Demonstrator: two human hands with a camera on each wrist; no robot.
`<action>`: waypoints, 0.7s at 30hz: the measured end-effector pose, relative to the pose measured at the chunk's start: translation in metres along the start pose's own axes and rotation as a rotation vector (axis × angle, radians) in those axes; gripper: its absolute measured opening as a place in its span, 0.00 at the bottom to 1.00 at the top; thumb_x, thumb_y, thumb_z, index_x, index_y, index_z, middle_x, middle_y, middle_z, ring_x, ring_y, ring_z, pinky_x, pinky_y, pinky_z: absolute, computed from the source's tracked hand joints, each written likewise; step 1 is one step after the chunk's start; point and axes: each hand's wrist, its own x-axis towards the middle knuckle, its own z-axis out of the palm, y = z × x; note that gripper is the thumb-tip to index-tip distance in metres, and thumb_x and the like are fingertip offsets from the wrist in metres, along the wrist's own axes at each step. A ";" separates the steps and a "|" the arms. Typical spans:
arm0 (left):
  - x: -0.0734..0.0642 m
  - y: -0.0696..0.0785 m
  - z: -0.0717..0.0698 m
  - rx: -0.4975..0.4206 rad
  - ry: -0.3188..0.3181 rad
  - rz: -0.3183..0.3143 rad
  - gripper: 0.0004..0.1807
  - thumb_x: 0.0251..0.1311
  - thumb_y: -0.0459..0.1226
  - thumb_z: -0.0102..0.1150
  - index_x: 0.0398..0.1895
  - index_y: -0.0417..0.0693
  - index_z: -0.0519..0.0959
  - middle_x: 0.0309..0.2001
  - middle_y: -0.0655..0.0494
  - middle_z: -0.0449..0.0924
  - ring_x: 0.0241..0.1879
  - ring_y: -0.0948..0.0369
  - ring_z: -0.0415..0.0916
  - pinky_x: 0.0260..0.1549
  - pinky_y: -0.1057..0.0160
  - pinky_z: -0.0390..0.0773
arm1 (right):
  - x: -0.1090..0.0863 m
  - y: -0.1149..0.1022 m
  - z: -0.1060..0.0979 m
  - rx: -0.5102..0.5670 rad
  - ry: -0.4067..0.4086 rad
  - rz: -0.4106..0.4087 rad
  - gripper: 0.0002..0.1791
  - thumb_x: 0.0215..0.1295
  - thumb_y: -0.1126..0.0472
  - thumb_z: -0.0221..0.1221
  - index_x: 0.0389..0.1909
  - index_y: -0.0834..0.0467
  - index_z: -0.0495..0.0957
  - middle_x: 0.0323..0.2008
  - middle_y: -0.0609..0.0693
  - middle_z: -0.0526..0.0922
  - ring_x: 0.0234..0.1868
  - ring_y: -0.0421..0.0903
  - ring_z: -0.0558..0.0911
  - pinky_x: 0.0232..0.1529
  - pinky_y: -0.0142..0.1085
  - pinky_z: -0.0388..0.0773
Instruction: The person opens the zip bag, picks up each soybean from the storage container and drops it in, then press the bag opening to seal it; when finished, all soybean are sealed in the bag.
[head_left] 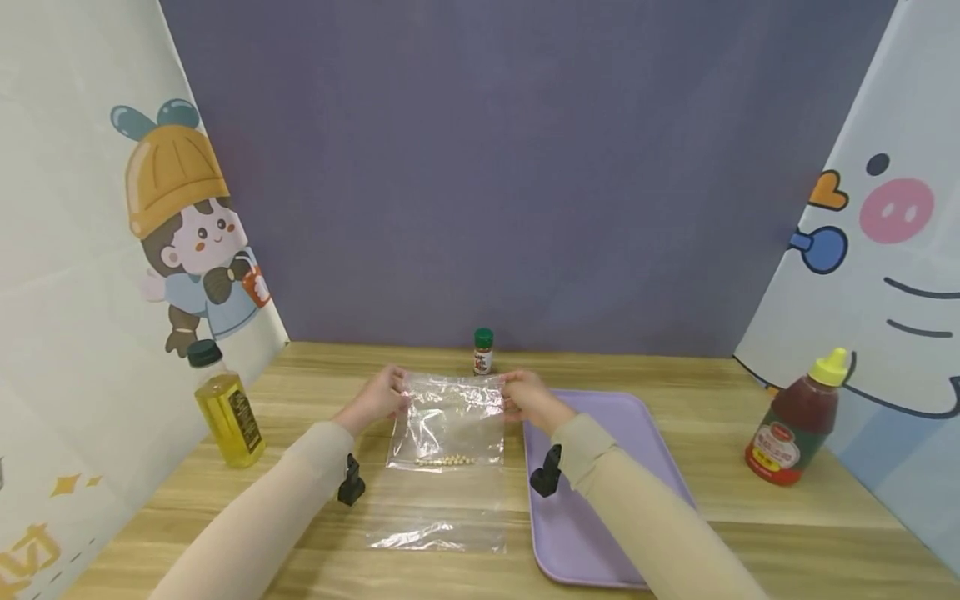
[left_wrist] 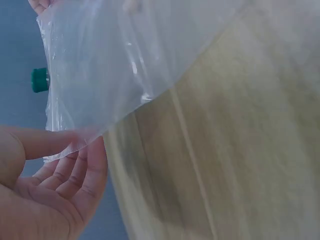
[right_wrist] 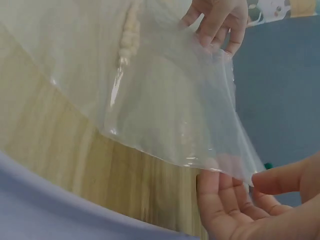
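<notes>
A clear plastic bag [head_left: 450,417] is stretched upright between my two hands, with a row of small pale-yellow beans [head_left: 446,460] lying along a crease low in it. My left hand [head_left: 381,393] pinches its upper left corner between thumb and fingers. At the opposite upper corner, my right hand [head_left: 531,398] pinches the plastic the same way. More clear plastic [head_left: 435,537] spreads flat on the table in front of the raised part. In the right wrist view the beans [right_wrist: 130,37] show through the film.
A green-capped spice jar [head_left: 483,353] stands just behind the bag. The lilac tray [head_left: 600,542] lies under my right forearm. An oil bottle [head_left: 231,417] stands at the left, a dark red sauce bottle [head_left: 795,421] at the right. A grey backdrop [head_left: 495,183] closes off the table's far side.
</notes>
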 end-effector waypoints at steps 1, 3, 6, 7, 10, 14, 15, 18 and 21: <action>0.001 -0.001 0.002 0.003 -0.007 -0.002 0.26 0.54 0.19 0.54 0.58 0.28 0.63 0.37 0.40 0.75 0.26 0.58 0.76 0.24 0.65 0.83 | 0.001 0.001 0.000 -0.001 0.000 0.010 0.20 0.66 0.74 0.46 0.59 0.68 0.66 0.34 0.55 0.73 0.32 0.47 0.74 0.40 0.42 0.85; 0.004 -0.002 0.004 0.000 -0.022 -0.016 0.25 0.54 0.18 0.53 0.57 0.27 0.63 0.36 0.40 0.76 0.25 0.58 0.76 0.23 0.66 0.82 | 0.003 0.002 0.001 -0.001 -0.002 0.025 0.20 0.67 0.73 0.45 0.60 0.70 0.65 0.38 0.58 0.73 0.35 0.49 0.74 0.44 0.46 0.85; 0.008 -0.002 0.007 -0.020 -0.049 -0.041 0.25 0.55 0.18 0.52 0.58 0.27 0.63 0.37 0.38 0.75 0.26 0.58 0.76 0.24 0.66 0.83 | 0.008 0.006 0.002 0.004 0.013 0.046 0.21 0.69 0.71 0.44 0.62 0.72 0.62 0.46 0.65 0.73 0.40 0.53 0.75 0.49 0.50 0.83; 0.009 -0.003 0.007 -0.026 -0.064 -0.045 0.26 0.55 0.17 0.51 0.59 0.26 0.62 0.38 0.37 0.75 0.26 0.58 0.76 0.24 0.65 0.84 | 0.013 0.009 0.002 0.009 0.018 0.056 0.22 0.69 0.70 0.44 0.63 0.72 0.61 0.50 0.67 0.72 0.43 0.55 0.76 0.50 0.50 0.83; 0.013 -0.007 0.005 -0.037 -0.103 -0.059 0.30 0.53 0.17 0.50 0.63 0.25 0.61 0.41 0.36 0.73 0.29 0.57 0.76 0.27 0.64 0.84 | 0.051 0.033 -0.007 0.037 -0.004 0.042 0.27 0.66 0.68 0.46 0.65 0.75 0.56 0.54 0.72 0.70 0.46 0.61 0.76 0.49 0.53 0.82; 0.014 -0.013 -0.003 -0.033 -0.159 -0.051 0.33 0.57 0.19 0.49 0.68 0.25 0.56 0.49 0.31 0.72 0.38 0.50 0.79 0.37 0.58 0.86 | 0.101 0.066 -0.025 0.048 -0.061 -0.019 0.30 0.64 0.66 0.47 0.64 0.75 0.55 0.52 0.72 0.70 0.47 0.63 0.76 0.49 0.53 0.82; 0.013 -0.014 -0.006 -0.029 -0.163 -0.049 0.33 0.58 0.20 0.49 0.69 0.25 0.55 0.51 0.30 0.71 0.41 0.48 0.79 0.40 0.56 0.86 | 0.091 0.059 -0.025 0.045 -0.065 -0.028 0.30 0.65 0.65 0.47 0.65 0.76 0.54 0.54 0.73 0.69 0.50 0.64 0.75 0.52 0.54 0.81; 0.009 -0.014 -0.014 0.013 -0.172 -0.028 0.32 0.62 0.24 0.48 0.69 0.24 0.53 0.57 0.26 0.68 0.50 0.41 0.76 0.46 0.52 0.85 | 0.039 0.023 -0.029 0.003 -0.053 -0.030 0.28 0.69 0.66 0.44 0.66 0.76 0.54 0.62 0.75 0.63 0.61 0.68 0.69 0.66 0.54 0.71; 0.006 -0.012 -0.021 0.098 -0.159 0.011 0.31 0.65 0.28 0.49 0.69 0.24 0.54 0.63 0.26 0.65 0.58 0.37 0.71 0.54 0.47 0.80 | -0.008 -0.010 -0.041 -0.053 -0.070 -0.056 0.27 0.73 0.67 0.40 0.68 0.77 0.51 0.68 0.77 0.56 0.68 0.70 0.61 0.72 0.54 0.61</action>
